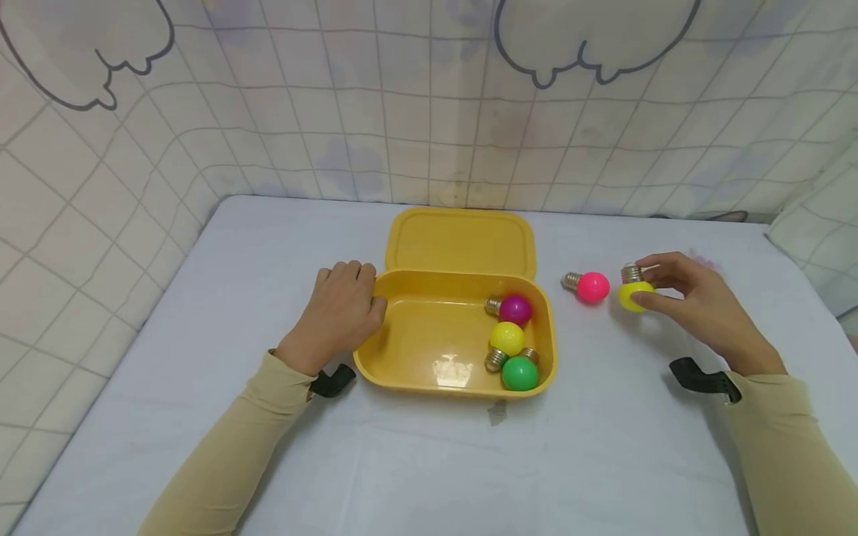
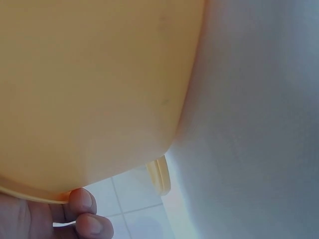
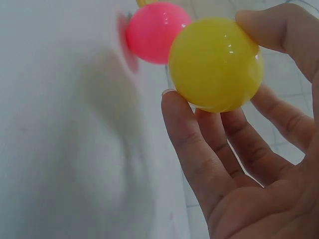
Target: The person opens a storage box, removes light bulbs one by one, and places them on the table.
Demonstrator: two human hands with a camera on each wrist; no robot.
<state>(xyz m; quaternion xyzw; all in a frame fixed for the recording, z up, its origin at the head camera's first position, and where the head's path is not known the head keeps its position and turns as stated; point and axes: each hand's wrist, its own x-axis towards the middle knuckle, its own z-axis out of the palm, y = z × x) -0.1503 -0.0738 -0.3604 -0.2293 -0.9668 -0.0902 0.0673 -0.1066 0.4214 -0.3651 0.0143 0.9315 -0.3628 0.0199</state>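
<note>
In the head view a yellow light bulb (image 1: 635, 296) is pinched between the thumb and fingers of my right hand (image 1: 697, 301), its metal screw base pointing up. The right wrist view shows its round yellow globe (image 3: 217, 64) close up. Beside it on the table lies a pink bulb (image 1: 593, 287). My left hand (image 1: 342, 313) grips the left rim of a yellow plastic box (image 1: 415, 388). Inside, along the right end, are a purple bulb (image 1: 515, 310), another yellow bulb (image 1: 507, 339) and a green bulb (image 1: 520, 374). Fingertips (image 2: 91, 225) curl at the rim in the left wrist view.
A yellow lid (image 1: 462, 240) lies flat behind the box. White cloth covers the table (image 1: 429, 469), and a grid-patterned curtain (image 1: 415, 112) with cloud outlines hangs beyond its far edge. A small grey mark (image 1: 497, 412) shows in front of the box.
</note>
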